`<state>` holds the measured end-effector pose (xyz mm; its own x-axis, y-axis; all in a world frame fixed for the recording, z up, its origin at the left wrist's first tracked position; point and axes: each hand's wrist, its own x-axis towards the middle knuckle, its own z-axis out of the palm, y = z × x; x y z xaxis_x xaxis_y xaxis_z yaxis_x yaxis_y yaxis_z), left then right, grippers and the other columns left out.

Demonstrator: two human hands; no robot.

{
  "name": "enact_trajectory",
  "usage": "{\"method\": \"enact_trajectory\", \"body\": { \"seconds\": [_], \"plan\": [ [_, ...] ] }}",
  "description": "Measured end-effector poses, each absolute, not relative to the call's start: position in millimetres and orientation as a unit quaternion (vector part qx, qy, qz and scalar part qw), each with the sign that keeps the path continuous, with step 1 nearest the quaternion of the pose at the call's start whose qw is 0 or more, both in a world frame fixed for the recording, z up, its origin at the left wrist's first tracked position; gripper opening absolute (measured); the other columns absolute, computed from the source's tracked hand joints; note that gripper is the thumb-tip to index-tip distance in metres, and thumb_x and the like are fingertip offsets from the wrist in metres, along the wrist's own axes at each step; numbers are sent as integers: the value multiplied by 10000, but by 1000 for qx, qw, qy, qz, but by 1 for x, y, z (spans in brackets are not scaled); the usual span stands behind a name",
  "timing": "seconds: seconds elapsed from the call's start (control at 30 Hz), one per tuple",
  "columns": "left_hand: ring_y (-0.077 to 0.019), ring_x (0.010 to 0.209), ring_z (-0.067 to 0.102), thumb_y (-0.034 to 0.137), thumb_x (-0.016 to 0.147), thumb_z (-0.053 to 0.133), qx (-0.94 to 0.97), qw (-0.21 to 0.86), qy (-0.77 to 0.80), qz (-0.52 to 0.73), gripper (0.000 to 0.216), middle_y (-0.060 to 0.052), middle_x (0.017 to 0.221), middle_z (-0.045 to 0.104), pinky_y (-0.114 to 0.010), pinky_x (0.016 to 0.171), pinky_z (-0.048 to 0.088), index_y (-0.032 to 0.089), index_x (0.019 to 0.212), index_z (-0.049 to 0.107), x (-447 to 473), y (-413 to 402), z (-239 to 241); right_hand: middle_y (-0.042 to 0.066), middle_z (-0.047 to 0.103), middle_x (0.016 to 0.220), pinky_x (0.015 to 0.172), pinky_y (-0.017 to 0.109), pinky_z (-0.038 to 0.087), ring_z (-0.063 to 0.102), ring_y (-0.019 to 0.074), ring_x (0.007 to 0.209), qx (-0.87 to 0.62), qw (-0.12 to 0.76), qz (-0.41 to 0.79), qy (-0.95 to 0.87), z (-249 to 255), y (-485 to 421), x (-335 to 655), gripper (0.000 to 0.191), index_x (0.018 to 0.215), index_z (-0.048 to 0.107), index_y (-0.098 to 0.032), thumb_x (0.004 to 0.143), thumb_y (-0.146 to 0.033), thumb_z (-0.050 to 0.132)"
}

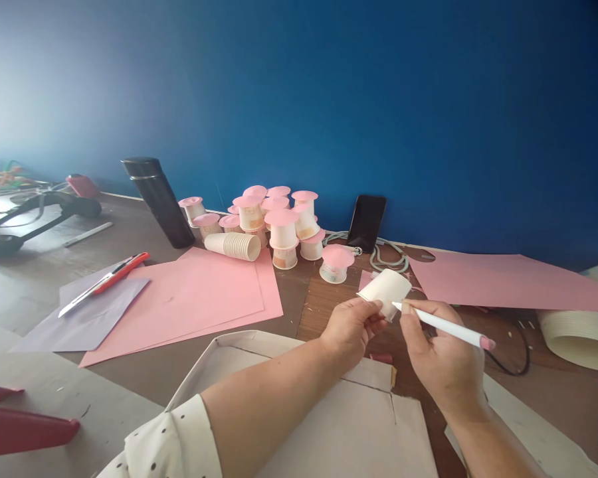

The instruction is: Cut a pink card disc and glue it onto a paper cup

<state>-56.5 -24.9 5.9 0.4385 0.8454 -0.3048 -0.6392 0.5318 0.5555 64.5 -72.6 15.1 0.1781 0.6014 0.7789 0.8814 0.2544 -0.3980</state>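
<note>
A white paper cup (pixel 386 287) lies tilted in my left hand (pixel 351 330), whose fingers and thumb pinch its lower edge. My right hand (pixel 441 348) holds a white pen (pixel 451 326) with a pink end, its tip close to the cup's side; whether it touches I cannot tell. Beyond the cup, a small cup with a pink paper disc (pixel 337 257) on top stands on the brown table. Several more paper cups topped with pink discs (pixel 282 229) are stacked behind, near the wall. A nested stack of paper cups (pixel 232 245) lies on its side on pink paper.
Pink sheets (pixel 199 299) lie at left, with a red utility knife (pixel 107 282), blade out, on grey-purple paper (pixel 114 312). A black flask (pixel 160 202) and a phone (pixel 367 222) with a cable stand near the blue wall. Cardboard (pixel 299 411) lies under my forearm; another pink sheet (pixel 508 282) is at right.
</note>
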Motion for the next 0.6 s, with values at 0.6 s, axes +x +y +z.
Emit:
{"method": "enact_trajectory", "body": {
  "seconds": [0.6],
  "plan": [
    [-86,635,567,67,800,652,137,836,281,451,26,-62,715,618,-186,643,514,64,784,673,-57,-25,8,53,726,769,642,289,552,700,196,699,-592,488,-139,-626,15,-73,64,138,847,652,-208,907,-314,587]
  ]
}}
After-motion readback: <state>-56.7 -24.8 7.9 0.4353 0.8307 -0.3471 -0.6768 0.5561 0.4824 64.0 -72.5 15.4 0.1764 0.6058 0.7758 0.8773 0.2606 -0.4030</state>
